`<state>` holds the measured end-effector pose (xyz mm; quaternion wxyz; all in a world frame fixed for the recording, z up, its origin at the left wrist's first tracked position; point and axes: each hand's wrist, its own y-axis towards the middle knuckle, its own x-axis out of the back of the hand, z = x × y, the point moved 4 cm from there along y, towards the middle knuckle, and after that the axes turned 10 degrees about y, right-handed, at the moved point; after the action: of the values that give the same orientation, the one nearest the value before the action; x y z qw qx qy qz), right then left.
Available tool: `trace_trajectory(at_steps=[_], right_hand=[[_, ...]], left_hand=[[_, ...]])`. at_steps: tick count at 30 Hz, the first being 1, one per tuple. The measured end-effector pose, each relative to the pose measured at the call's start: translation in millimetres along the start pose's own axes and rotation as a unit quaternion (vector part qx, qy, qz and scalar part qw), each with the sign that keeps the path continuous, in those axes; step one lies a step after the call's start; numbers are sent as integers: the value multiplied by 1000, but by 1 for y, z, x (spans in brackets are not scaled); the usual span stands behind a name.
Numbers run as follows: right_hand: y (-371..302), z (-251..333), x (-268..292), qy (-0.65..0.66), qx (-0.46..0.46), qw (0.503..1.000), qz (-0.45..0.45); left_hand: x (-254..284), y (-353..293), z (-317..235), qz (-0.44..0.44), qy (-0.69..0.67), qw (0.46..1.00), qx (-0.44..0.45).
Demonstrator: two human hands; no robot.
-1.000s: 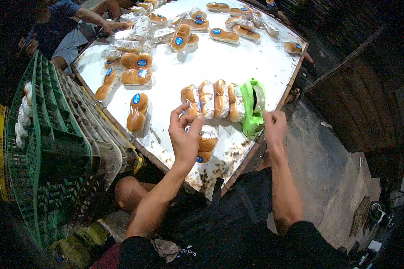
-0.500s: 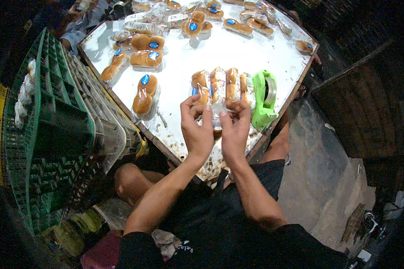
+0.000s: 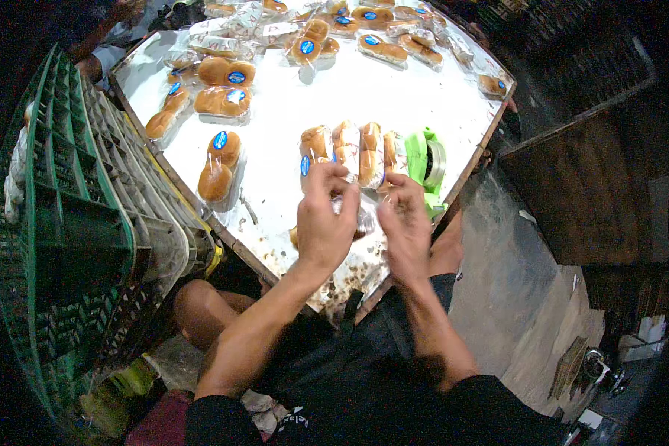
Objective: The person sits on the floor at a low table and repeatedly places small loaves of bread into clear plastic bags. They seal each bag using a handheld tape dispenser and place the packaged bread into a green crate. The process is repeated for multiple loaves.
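Note:
My left hand [image 3: 325, 227] is curled over a clear-wrapped bread roll [image 3: 366, 221] at the near corner of the white table. Most of that roll is hidden beneath the hand; shiny wrapping shows on its right side and a brown end on its left. My right hand [image 3: 407, 230], slightly blurred, hovers just right of the wrapping, thumb and bent fingers apart. Beyond my fingertips, several wrapped bread rolls [image 3: 370, 152] stand side by side in a row. A green tape dispenser [image 3: 418, 157] is right of the row, partly behind my right hand.
Wrapped double buns with blue labels lie at the left [image 3: 219, 167] and along the far side [image 3: 383, 49] of the white table [image 3: 282, 141]. Green and grey crates [image 3: 74, 245] press against the table's left edge. A person's arm [image 3: 89, 67] shows at far left.
My hands have moved apart, and the right one is now off the wrapping. The roll under my left hand has turned crosswise, its brown end now pointing left. The whole view has shifted slightly.

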<state>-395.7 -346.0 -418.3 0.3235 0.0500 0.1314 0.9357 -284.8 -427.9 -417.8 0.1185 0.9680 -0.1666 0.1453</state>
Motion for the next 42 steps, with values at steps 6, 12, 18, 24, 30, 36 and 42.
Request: trace_trajectory(at_steps=[6, 12, 18, 24, 30, 36, 42], right_hand=[[21, 22, 15, -385, -52, 815, 431], [-33, -19, 23, 64, -220, 921, 316], [-45, -16, 76, -334, 81, 929, 139], [27, -88, 145, -266, -144, 950, -80], [53, -79, 144, -324, -125, 933, -94], [-38, -122, 143, 59, -302, 940, -146], [-20, 9, -6, 60, -88, 994, 23]], left_hand=[[-17, -16, 14, 265, -92, 957, 81], [-18, -18, -6, 323, -290, 883, 180], [9, 0, 4, 47, -376, 886, 269], [14, 5, -4, -67, -169, 983, 12], [11, -4, 12, -91, -136, 985, 49], [2, -7, 14, -65, -118, 987, 92], [8, -9, 30, -103, -85, 985, 113]])
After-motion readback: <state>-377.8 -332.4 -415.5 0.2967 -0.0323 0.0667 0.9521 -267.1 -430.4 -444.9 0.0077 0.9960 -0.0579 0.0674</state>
